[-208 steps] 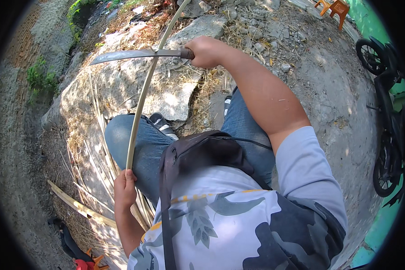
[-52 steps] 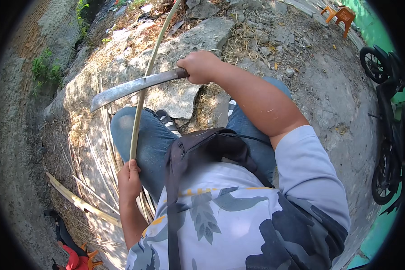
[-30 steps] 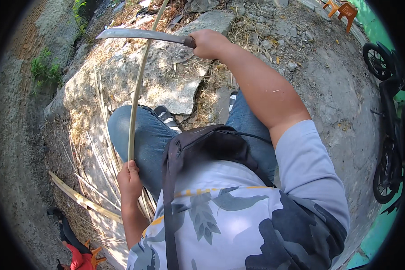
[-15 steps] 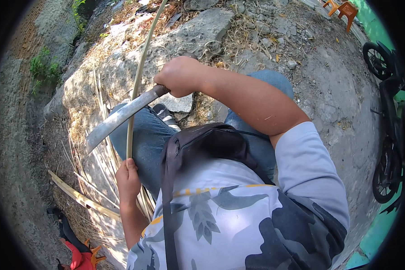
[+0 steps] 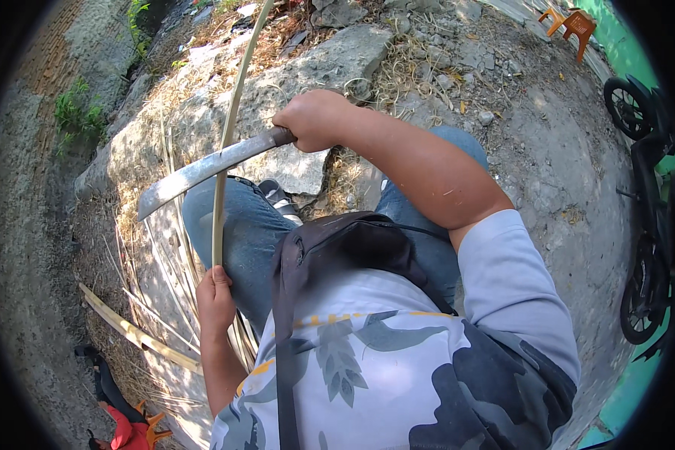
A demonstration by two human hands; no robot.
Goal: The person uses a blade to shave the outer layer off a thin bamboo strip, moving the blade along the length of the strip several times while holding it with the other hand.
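My left hand (image 5: 216, 300) is closed around the near end of a long, narrow, pale bamboo strip (image 5: 236, 97). The strip runs away from me beside my left knee and out past the far edge of the view. In my right hand (image 5: 313, 120) is the handle of a machete (image 5: 195, 174), with my fist wrapped tight round it. Its broad grey blade points left and crosses the strip a little beyond the knee. Blade and strip seem to touch there. The strip's far end is out of sight.
Thin split strips (image 5: 174, 247) lie on the ground to my left, near a thicker split piece (image 5: 139, 335). Ahead is a large flat rock (image 5: 315, 64). A motorbike (image 5: 641, 217) and an orange chair (image 5: 577, 26) stand right. At lower left sits a person in red (image 5: 125, 427).
My right hand has moved slightly away and to the right. The machete blade has slid farther up the strip and lies flatter across it. My left hand holds nearly the same place.
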